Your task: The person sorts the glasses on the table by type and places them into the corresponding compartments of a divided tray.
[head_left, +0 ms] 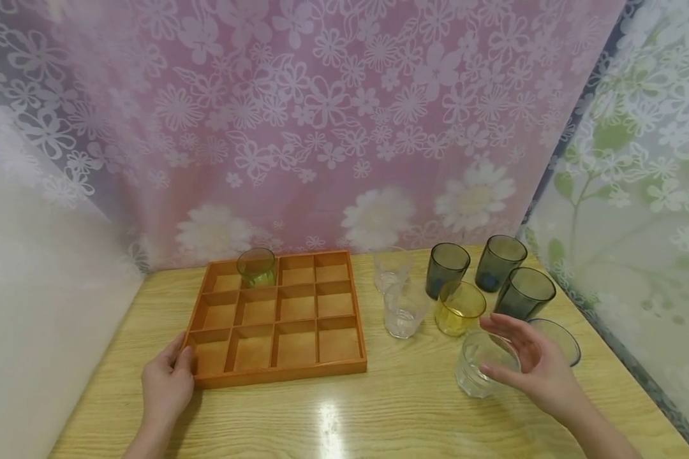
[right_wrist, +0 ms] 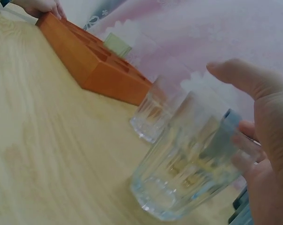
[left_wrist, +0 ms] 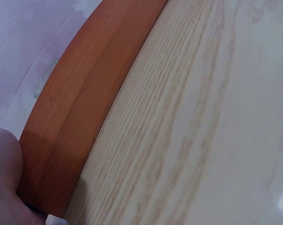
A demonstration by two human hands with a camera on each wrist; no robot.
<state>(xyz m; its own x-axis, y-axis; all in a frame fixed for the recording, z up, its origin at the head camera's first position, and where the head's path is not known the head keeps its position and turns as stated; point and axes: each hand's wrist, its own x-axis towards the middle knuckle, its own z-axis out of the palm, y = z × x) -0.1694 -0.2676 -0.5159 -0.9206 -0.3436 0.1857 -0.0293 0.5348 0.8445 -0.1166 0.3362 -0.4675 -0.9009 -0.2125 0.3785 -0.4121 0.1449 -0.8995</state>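
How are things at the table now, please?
Left hand holds tray by near-left corner. Right hand at clear glass, thumb apart. Yellow glass close behind clear glass. Green glass inside tray.

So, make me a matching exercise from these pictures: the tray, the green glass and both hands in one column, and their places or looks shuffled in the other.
1. tray
2. green glass
3. left hand
4. right hand

A. beside the frontmost clear glass
B. orange-brown, divided into a grid
C. holding the tray near its front left corner
D. standing in the tray's back row

Pairs: 1-B, 2-D, 3-C, 4-A
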